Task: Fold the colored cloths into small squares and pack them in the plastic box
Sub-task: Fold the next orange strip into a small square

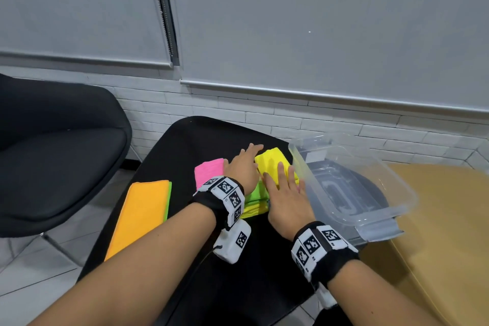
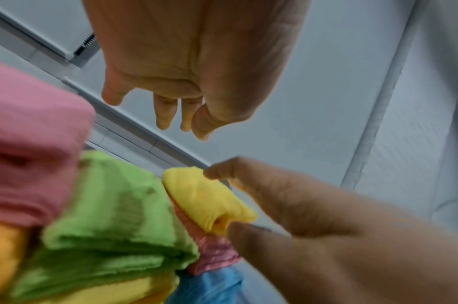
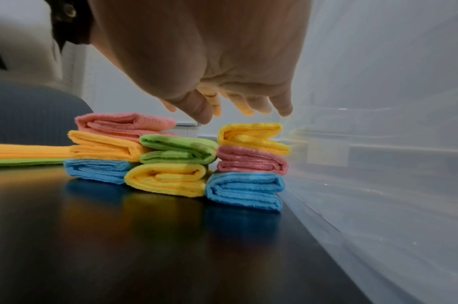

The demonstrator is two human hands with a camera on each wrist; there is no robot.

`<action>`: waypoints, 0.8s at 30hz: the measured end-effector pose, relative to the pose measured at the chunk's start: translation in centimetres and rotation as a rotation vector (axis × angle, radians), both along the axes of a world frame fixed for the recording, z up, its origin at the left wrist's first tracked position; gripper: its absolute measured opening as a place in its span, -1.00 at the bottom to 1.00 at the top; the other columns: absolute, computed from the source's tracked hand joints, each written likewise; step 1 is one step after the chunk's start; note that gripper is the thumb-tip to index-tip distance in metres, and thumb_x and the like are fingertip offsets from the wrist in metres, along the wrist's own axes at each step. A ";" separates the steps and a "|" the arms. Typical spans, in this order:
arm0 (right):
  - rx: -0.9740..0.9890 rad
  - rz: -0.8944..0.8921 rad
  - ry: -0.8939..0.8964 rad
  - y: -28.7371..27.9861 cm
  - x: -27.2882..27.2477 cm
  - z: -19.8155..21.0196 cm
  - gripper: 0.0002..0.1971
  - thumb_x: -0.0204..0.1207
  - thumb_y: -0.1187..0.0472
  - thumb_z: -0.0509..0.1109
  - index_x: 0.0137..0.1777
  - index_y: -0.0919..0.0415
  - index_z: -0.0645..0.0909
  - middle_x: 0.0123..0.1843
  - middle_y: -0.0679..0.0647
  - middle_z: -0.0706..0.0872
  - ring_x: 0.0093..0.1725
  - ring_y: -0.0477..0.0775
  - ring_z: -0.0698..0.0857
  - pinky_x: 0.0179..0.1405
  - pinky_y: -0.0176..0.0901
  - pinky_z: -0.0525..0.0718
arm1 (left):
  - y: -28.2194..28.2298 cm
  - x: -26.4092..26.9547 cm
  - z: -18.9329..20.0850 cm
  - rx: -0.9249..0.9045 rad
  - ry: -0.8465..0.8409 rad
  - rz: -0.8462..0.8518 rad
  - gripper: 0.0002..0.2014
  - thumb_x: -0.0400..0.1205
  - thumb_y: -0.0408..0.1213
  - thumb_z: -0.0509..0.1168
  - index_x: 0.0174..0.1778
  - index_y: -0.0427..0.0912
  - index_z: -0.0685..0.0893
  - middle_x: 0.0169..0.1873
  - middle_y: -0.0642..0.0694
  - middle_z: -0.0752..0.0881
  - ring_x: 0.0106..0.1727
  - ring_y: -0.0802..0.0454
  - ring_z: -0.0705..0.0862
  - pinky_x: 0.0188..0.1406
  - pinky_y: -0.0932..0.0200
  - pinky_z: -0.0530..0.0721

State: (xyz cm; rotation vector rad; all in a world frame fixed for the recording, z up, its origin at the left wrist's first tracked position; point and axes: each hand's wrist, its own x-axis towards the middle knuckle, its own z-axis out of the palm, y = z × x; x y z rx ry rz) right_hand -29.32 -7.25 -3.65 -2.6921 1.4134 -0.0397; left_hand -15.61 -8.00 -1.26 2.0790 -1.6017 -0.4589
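Note:
Small folded cloths stand in three stacks on the black table (image 1: 185,145). The right stack has a yellow cloth (image 1: 271,164) (image 3: 251,135) on a pink one (image 3: 251,159) and a blue one (image 3: 244,190). My right hand (image 1: 284,188) (image 3: 230,105) lies flat over that yellow cloth with its fingers straight. My left hand (image 1: 244,164) (image 2: 170,111) reaches between the yellow cloth and the pink-topped stack (image 1: 209,171), fingers straight, holding nothing. A green cloth (image 3: 178,149) tops the middle stack. The clear plastic box (image 1: 352,185) stands right beside the stacks.
An unfolded orange cloth (image 1: 140,217) lies on a green one at the table's left edge. A black chair (image 1: 53,153) stands to the left. A tan surface (image 1: 444,219) lies under the box's right side. A white brick wall (image 1: 264,114) is close behind.

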 end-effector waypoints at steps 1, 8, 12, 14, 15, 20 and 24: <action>-0.013 0.005 0.003 0.4 0.0 0.2 -0.23 0.53 0.33 0.14 0.70 0.04 -0.12 0.69 0.27 -0.33 0.66 0.35 -0.31 0.62 0.31 -0.13 | 0.9 0.4 0.4 -0.025 0.042 0.006 -0.45 0.70 -0.44 0.11 0.60 0.08 0.27 0.59 -0.13 0.34 0.57 -0.16 0.35 0.50 -0.23 0.32; -0.114 0.132 -0.186 5.7 2.8 1.1 -0.41 0.45 0.31 0.25 0.53 0.14 0.36 0.48 0.24 0.42 0.46 0.30 0.44 0.41 0.17 0.39 | 10.7 8.1 2.4 -0.119 -0.022 0.105 -0.64 0.62 -0.35 0.25 0.33 0.00 0.59 0.22 -0.02 0.72 0.30 -0.04 0.63 0.41 -0.05 0.45; 0.046 0.286 -0.257 10.9 5.6 0.1 -0.61 0.56 0.25 0.25 0.40 0.10 0.50 0.27 0.08 0.51 0.15 0.18 0.62 0.06 0.01 0.56 | 19.2 12.4 -0.2 0.055 -0.086 0.172 -0.83 0.61 -0.30 0.35 0.09 -0.03 0.69 0.09 0.03 0.73 0.21 0.03 0.65 0.24 0.01 0.60; 0.164 0.387 -0.234 13.3 7.0 -0.9 -0.67 0.61 0.21 0.25 0.36 0.05 0.56 0.25 0.01 0.51 0.19 0.08 0.60 0.13 -0.06 0.56 | 23.3 13.3 -2.0 0.145 -0.081 0.167 -0.85 0.56 -0.25 0.43 0.02 0.01 0.69 0.10 0.04 0.71 0.22 0.05 0.63 0.22 0.07 0.59; 0.202 0.442 -0.213 14.3 7.7 -1.3 -0.68 0.61 0.20 0.26 0.34 0.03 0.58 0.23 0.00 0.52 0.20 0.05 0.59 0.15 -0.09 0.55 | 25.1 13.4 -2.7 0.192 -0.077 0.150 -0.83 0.53 -0.22 0.47 0.00 0.04 0.70 0.12 0.05 0.70 0.23 0.06 0.62 0.21 0.10 0.57; 0.289 0.575 -0.154 18.4 9.8 -3.1 -0.64 0.57 0.21 0.32 0.35 -0.05 0.60 0.21 0.00 0.52 0.21 0.03 0.57 0.14 -0.12 0.54 | 30.2 12.1 -4.8 0.292 -0.066 0.023 -0.62 0.39 -0.08 0.57 0.09 0.08 0.68 0.18 0.08 0.62 0.23 0.09 0.54 0.24 0.12 0.51; 0.273 0.576 -0.157 19.5 10.5 -3.7 -0.66 0.60 0.23 0.29 0.34 -0.07 0.62 0.16 0.04 0.50 0.13 0.06 0.57 0.09 -0.04 0.58 | 31.1 12.1 -5.6 0.306 -0.053 -0.018 -0.45 0.32 -0.06 0.61 0.20 0.14 0.59 0.29 0.18 0.53 0.30 0.15 0.48 0.32 0.11 0.48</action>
